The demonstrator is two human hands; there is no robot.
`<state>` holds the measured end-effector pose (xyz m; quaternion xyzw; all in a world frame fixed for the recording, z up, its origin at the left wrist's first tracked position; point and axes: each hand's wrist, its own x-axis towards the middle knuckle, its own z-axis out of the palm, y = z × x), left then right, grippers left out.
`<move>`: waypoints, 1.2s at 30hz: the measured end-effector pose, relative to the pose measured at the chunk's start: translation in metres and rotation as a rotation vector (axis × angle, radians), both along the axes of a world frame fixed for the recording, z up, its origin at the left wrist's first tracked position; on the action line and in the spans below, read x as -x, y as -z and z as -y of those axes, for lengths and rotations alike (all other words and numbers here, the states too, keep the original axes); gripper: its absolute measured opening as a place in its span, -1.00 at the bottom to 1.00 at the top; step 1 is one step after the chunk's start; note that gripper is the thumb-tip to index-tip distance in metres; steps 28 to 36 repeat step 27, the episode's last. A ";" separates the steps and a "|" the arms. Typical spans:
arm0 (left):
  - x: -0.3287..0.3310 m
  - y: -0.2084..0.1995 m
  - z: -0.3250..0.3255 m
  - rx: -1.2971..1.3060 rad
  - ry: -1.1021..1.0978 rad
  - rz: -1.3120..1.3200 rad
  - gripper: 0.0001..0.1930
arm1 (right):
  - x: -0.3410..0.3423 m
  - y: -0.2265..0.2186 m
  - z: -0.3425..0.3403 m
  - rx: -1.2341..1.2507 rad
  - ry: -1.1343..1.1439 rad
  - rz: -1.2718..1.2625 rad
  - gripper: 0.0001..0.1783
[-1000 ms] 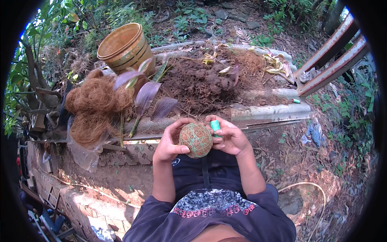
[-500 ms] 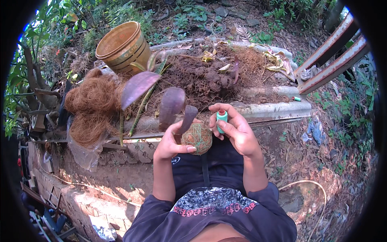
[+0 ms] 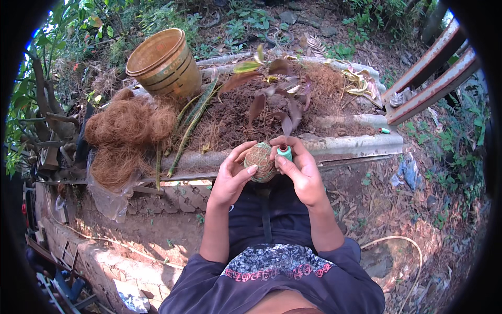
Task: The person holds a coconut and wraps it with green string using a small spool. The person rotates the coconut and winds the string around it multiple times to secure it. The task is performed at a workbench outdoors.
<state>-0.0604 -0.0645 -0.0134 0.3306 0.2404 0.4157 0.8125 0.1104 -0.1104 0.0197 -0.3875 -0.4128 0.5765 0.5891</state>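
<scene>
A round ball of brown fibre (image 3: 259,158), criss-crossed with green thread, sits in my left hand (image 3: 226,182), whose thumb presses on its front and fingers curl round its left side. Purple-brown leaves (image 3: 257,109) of a plant stand beyond the ball, over the soil; where their stems join it is hidden. My right hand (image 3: 308,183) pinches a small spool of green thread (image 3: 285,152) between thumb and fingers, close against the ball's right side. The spool is tilted, with its reddish-brown end showing.
Dark soil (image 3: 225,123) lies heaped on a corrugated sheet (image 3: 361,145) in front of me. To the left are a pile of brown coconut fibre (image 3: 123,131) and a yellowish bucket (image 3: 191,78). Rusty metal bars (image 3: 429,86) lean at the right; a hose (image 3: 417,248) curves along the ground.
The ball has moved up and slightly right, turning so that its leaves swung from the left to beyond it. The right hand has tilted the spool and brought it against the ball.
</scene>
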 end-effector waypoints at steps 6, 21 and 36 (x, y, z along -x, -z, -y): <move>-0.006 0.006 -0.002 -0.227 -0.182 -0.064 -0.37 | 0.015 -0.010 0.013 -0.113 -0.040 0.217 -0.74; -0.002 0.000 0.002 0.023 -0.175 0.057 -0.40 | 0.026 -0.001 0.017 -0.200 -0.304 0.325 -0.80; -0.007 0.006 -0.001 0.042 -0.244 0.181 -0.39 | 0.022 0.054 0.008 -0.085 -0.552 -0.184 -0.78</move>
